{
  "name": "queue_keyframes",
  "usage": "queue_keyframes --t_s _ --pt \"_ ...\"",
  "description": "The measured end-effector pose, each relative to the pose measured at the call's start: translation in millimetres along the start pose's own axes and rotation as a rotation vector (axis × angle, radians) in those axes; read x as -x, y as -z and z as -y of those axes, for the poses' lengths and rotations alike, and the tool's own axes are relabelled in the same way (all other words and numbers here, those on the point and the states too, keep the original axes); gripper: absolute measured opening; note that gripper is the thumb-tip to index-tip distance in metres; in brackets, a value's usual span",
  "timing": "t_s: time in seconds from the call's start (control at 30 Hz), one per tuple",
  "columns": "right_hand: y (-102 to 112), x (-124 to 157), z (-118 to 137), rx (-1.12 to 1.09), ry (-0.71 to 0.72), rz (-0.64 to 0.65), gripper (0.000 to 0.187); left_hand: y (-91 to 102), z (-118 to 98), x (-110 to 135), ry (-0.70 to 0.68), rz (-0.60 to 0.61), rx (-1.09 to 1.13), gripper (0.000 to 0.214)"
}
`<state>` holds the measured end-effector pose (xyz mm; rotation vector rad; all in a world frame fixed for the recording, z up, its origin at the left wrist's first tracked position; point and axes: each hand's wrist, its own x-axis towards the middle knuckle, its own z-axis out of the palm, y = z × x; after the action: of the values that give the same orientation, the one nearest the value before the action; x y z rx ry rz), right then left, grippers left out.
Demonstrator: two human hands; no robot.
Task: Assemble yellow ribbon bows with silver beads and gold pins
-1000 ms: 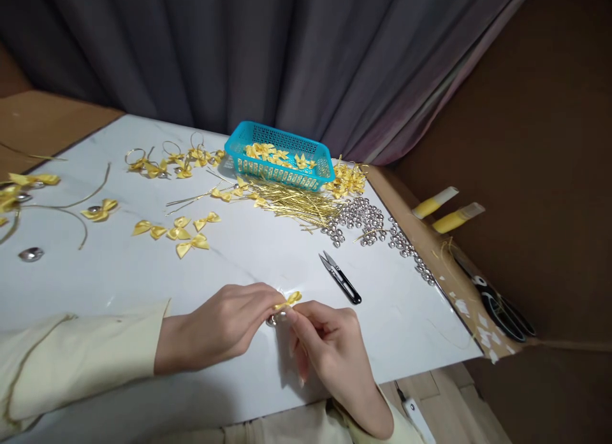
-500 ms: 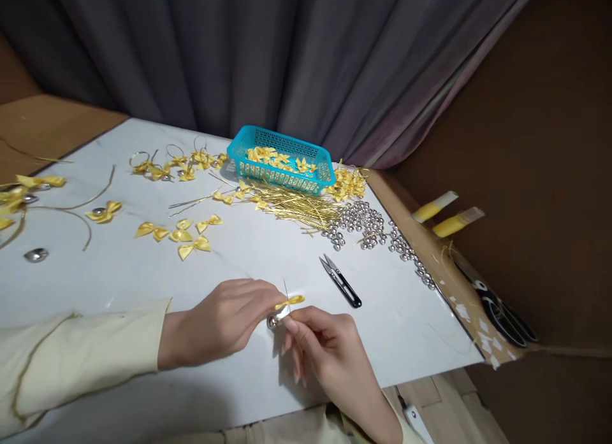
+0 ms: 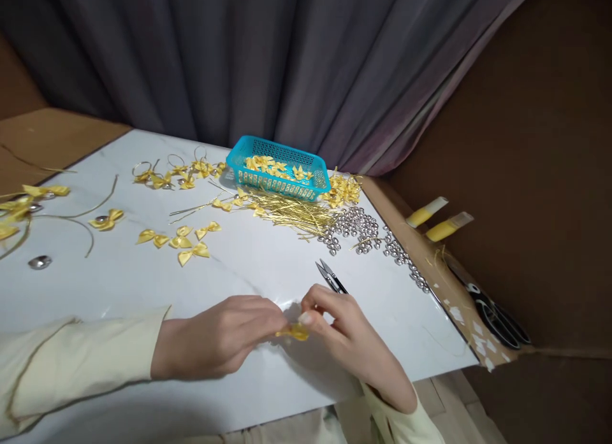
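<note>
Near the front edge of the white table (image 3: 239, 265), my left hand (image 3: 224, 336) and my right hand (image 3: 344, 332) meet on a small yellow ribbon bow (image 3: 292, 331). Both pinch it with closed fingers, the left from the left side, the right from above and the right. A silver piece seen with the bow earlier is hidden by the fingers. Small black thread snips (image 3: 331, 277) lie just behind my right hand, partly covered by it.
A turquoise basket (image 3: 277, 167) of yellow bows stands at the back. Gold wire pins (image 3: 291, 211) and silver beads (image 3: 363, 227) lie in front of it. Loose bows (image 3: 179, 241) lie left of centre. Yellow tubes (image 3: 437, 220) and black scissors (image 3: 497, 316) rest on the brown board at right.
The bow has dropped lower toward the table between my hands. My right hand rose over it and moved back toward the snips. The view tilted down slightly.
</note>
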<state>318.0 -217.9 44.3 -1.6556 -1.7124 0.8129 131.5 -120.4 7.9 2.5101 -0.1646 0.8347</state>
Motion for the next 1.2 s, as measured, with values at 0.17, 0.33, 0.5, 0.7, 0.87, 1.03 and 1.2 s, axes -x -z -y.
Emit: queue_keyframes --t_s 0.17,0.33,0.5,0.7,0.87,1.03,1.2 --pt "-7.3 -4.8 7.6 -0.134 0.0 0.242 0.045 11.2 -11.9 -3.9 0.042 0.099 0.116 0.038" --pt "-9.8 -0.1 11.5 -0.374 -0.026 0.257 0.044 14.6 -24.0 -9.6 0.137 0.094 0.281 0.031" --pt "-10.2 -0.7 20.6 -0.53 -0.12 0.065 0.046 16.2 -25.5 -13.2 0.195 0.007 0.27 0.028" --pt "-3.9 -11.4 26.8 -0.577 -0.174 -0.008 0.048 19.5 -20.5 -12.8 0.098 -0.004 0.21 0.026" --pt "10.1 -26.6 21.1 -0.679 -0.164 -0.083 0.051 17.2 -19.9 -11.5 -0.071 0.115 0.104 0.031" --pt "31.9 -49.2 18.0 -0.777 -0.129 -0.161 0.047 13.7 -13.5 -10.2 0.004 0.13 0.15 0.035" --pt "59.6 -72.1 13.2 -0.826 -0.115 -0.224 0.042 7.4 -10.5 -8.6 0.248 0.136 0.31 0.024"
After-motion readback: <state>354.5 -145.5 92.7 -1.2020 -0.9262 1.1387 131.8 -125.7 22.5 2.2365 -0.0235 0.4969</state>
